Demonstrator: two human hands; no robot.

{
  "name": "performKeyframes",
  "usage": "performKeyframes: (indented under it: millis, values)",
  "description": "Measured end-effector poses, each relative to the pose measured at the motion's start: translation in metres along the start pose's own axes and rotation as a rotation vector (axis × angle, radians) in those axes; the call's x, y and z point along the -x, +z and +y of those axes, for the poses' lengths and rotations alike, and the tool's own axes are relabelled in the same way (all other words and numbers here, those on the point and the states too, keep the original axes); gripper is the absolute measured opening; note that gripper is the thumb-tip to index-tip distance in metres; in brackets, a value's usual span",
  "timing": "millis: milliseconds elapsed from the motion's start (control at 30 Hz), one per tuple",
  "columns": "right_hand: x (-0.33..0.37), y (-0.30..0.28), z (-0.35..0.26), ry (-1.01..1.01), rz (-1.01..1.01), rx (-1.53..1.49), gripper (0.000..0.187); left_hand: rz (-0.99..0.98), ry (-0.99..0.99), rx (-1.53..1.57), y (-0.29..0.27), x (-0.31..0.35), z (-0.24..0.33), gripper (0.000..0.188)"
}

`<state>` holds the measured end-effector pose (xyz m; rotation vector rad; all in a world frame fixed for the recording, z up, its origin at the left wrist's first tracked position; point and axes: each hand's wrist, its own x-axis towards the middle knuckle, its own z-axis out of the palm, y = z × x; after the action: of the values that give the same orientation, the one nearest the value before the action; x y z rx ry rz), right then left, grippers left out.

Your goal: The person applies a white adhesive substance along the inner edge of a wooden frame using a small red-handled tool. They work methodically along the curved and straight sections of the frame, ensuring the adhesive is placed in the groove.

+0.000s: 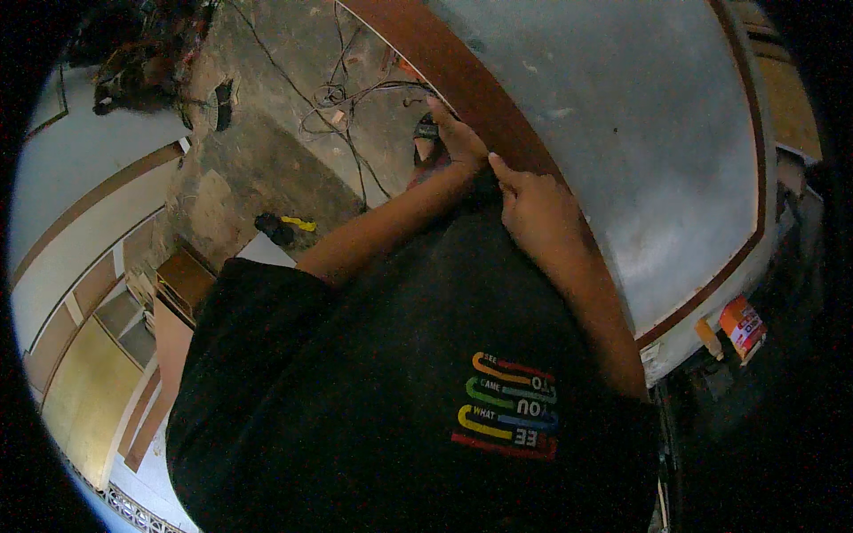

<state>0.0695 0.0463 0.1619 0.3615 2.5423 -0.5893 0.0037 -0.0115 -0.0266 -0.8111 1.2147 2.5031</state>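
A large tabletop-like panel has a grey sheet surface (pixel 622 115) and a brown border (pixel 498 84). Along its near left edge runs a thin pale line (pixel 391 40). My left hand (pixel 459 140) rests against that edge, one finger stretched along it and the others mostly hidden. Just right of it, my right hand (pixel 538 209) is closed at the border, its other fingers curled while one digit points toward the left hand. Whatever lies between the right fingers is too small or hidden to make out.
Dark cables (pixel 333 98) lie tangled on the concrete floor (pixel 258 160). A black object with a yellow part (pixel 298 224) sits left of my forearm. Pale panels with brown strips (pixel 93 213) stand at the left. An orange-red packet (pixel 743 327) is beyond the panel's right corner.
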Motion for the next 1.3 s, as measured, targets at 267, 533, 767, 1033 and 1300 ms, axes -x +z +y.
performKeyframes:
  millis: [267,533,767,1033,1300]
  values:
    - [0.024,0.016,0.013,0.116,-0.143,0.055,0.05,-0.352,-0.012,0.235,-0.004,0.029,0.002,0.077]
    - [0.046,0.016,0.023,0.118,-0.155,0.066,0.053,-0.309,0.052,0.161,0.012,0.048,0.003,0.086]
    - [0.03,0.036,0.043,-0.034,0.033,0.044,0.047,-0.21,-0.03,0.106,0.009,0.052,-0.005,0.085]
    - [0.061,0.025,0.038,0.054,-0.12,-0.041,0.044,-0.143,-0.15,-0.169,0.0,0.071,0.044,0.074]
    - [0.075,0.011,0.026,0.054,-0.103,-0.133,0.044,0.001,-0.346,-0.145,-0.001,0.069,0.088,0.064]
